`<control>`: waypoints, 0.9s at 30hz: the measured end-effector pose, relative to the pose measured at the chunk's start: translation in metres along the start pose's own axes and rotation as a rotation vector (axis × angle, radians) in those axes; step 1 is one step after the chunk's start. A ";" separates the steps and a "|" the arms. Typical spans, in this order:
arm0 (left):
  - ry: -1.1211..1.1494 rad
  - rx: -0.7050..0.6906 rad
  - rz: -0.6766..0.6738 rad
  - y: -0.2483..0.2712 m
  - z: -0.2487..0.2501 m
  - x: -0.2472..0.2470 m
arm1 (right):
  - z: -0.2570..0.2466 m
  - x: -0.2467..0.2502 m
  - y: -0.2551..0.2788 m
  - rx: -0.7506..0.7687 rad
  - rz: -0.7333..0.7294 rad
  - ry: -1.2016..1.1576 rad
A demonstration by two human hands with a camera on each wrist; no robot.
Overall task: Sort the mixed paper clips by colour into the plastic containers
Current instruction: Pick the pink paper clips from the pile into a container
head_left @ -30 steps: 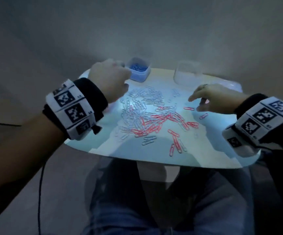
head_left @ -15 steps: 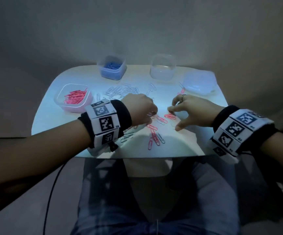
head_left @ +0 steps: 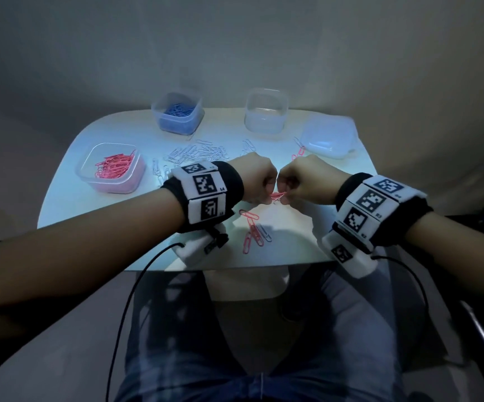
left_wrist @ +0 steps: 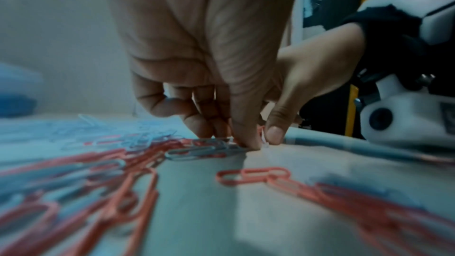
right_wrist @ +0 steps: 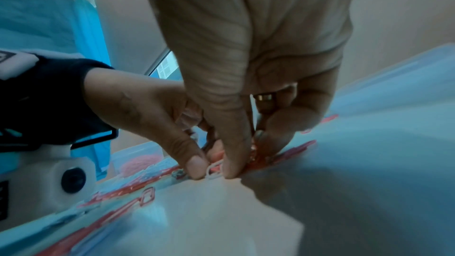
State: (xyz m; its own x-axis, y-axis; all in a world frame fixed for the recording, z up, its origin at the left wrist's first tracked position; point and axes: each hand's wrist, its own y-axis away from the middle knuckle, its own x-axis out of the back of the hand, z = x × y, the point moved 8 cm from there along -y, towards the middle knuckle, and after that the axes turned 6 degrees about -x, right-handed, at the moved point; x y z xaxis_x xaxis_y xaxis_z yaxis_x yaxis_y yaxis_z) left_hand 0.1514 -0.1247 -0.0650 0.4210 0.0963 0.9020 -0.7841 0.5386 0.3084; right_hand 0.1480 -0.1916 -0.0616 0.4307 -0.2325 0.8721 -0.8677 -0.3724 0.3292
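1. The grip of the left hand (head_left: 256, 181) is drawn together: thumb and curled fingers pinch at a small cluster of red paper clips (head_left: 277, 195) low over the white table (head_left: 69, 181).
2. The grip of the right hand (head_left: 307, 181) is likewise closed, its thumb and fingers pinched on the same cluster from the other side, so the two fists meet knuckle to knuckle.
3. In the right wrist view a single white paper clip (right_wrist: 214, 169) sits between the two thumb tips, touching the table; which hand actually holds it I cannot tell.
4. A ring shows on one finger of the right hand in that view.
5. Loose red clips (head_left: 252, 230) lie on the table just nearer the person than the hands, with one or two pale ones among them.
6. A scatter of white paper clips (head_left: 197, 153) lies beyond the left wrist, toward the far side.
7. A clear square plastic container holding red clips (head_left: 110, 166) stands at the left of the table, well apart from the hands.
8. A clear container of blue clips (head_left: 178, 111) stands at the far edge; beside it, to the right, is a clear container (head_left: 265, 111) whose contents I cannot make out.
9. A clear plastic lid (head_left: 327, 137) lies at the far right.
10. Both wrists wear black bands with white coded marker blocks (head_left: 203, 195).
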 end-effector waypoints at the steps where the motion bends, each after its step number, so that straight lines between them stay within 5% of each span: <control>1: 0.031 0.012 -0.006 -0.001 -0.002 -0.001 | 0.000 -0.001 -0.001 -0.008 -0.028 -0.010; 6: 0.095 0.020 0.017 -0.002 -0.004 -0.001 | 0.002 -0.007 -0.002 -0.040 -0.104 0.063; 13: 0.199 0.018 0.087 -0.003 -0.004 0.001 | 0.002 -0.008 0.005 -0.060 -0.009 0.172; 21: 0.344 0.067 0.151 0.000 -0.007 0.001 | 0.003 -0.007 0.007 -0.079 0.024 0.085; 27: 0.245 0.088 0.239 0.004 -0.005 0.014 | 0.001 -0.004 0.007 -0.080 0.010 0.008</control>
State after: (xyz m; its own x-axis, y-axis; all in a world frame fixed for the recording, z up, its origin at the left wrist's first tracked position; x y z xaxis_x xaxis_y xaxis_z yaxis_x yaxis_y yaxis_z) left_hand 0.1567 -0.1176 -0.0524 0.3095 0.4146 0.8557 -0.9055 0.4031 0.1322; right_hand 0.1410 -0.1943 -0.0632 0.4200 -0.2285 0.8783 -0.8893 -0.2967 0.3480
